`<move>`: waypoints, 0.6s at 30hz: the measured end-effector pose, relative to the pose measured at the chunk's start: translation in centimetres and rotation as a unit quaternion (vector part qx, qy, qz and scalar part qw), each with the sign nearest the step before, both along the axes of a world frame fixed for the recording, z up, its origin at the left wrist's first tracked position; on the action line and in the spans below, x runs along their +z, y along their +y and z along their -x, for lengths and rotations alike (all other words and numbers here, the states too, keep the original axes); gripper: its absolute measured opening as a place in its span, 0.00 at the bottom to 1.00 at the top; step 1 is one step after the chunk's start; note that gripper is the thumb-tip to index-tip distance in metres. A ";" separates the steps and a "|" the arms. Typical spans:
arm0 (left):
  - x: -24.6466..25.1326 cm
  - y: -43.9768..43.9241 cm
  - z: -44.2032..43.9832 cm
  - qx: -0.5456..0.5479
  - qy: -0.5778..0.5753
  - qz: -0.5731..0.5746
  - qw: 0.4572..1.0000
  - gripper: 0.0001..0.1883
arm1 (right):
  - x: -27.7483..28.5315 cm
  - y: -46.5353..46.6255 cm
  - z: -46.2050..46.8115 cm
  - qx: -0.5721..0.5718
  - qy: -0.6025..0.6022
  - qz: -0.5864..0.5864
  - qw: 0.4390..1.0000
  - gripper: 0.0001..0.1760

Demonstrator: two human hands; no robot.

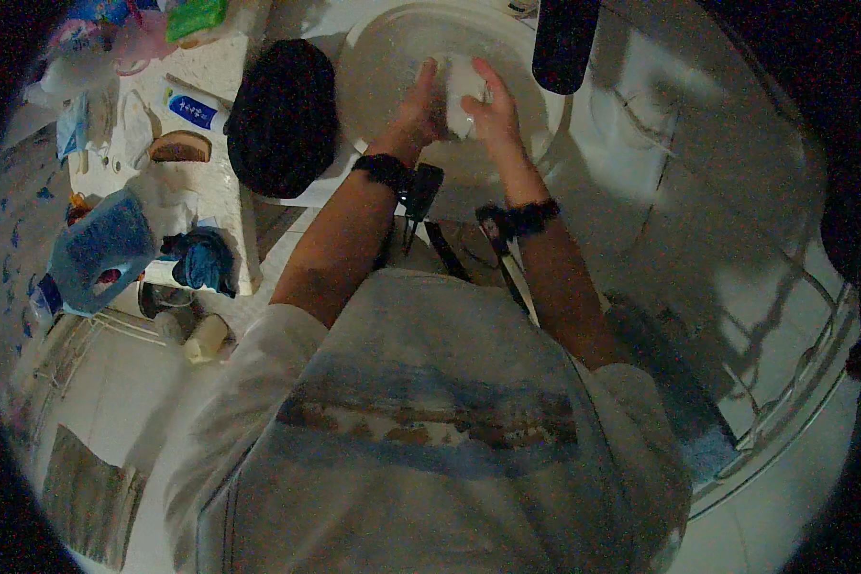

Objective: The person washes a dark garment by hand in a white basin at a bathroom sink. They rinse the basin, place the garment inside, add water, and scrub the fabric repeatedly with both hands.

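Both hands are over a round, pale basin (pixel 359 57) at the top of the view. My left hand (pixel 422 111) has its fingers stretched forward, palm turned inward; whether it touches anything is unclear. Facing it is my right hand (pixel 497 107), its thumb apart from the fingers and small wet-looking glints beside it. A bright whitish patch (pixel 460 86) shows between the two hands; the dim picture does not settle whether it is a thing or light on water. Black bands circle both wrists, and a small black device (pixel 423 192) sits at the left one.
Left of the basin is a black rounded object (pixel 283 118). A white table (pixel 222 172) holds a wooden comb (pixel 181 146), a blue-and-white tube (pixel 192 109), a blue jug-shaped bottle (pixel 104 247) and dark teal cloth (pixel 204 258). A dark round-ended object (pixel 563 46) overhangs the basin's right rim.
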State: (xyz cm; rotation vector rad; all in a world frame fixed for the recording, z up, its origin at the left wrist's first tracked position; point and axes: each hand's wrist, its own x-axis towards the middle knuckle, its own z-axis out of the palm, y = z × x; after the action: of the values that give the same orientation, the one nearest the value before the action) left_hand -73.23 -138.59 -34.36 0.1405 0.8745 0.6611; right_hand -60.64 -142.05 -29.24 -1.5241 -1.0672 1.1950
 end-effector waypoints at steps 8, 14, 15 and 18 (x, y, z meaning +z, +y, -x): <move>8.0 -0.9 0.8 0.014 0.033 -0.065 0.997 0.35 | 6.9 -1.5 4.9 0.047 -0.191 -0.089 0.976 0.27; 5.9 -1.3 0.3 -0.110 0.100 -0.288 0.946 0.20 | 7.0 0.5 4.0 0.016 -0.305 0.052 0.951 0.26; 5.8 -1.3 0.2 -0.107 0.084 -0.279 0.951 0.18 | 6.7 1.1 3.7 0.014 -0.334 0.085 0.939 0.28; 6.4 -1.1 0.2 -0.030 -0.006 -0.038 0.999 0.15 | 5.4 2.0 1.7 -0.003 -0.213 0.182 0.960 0.32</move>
State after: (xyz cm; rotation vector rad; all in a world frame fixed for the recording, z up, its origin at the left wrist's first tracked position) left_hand -73.39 -139.74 -27.92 0.2295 0.8306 0.6388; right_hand -62.34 -140.01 -23.84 -2.1403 -1.1564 1.1266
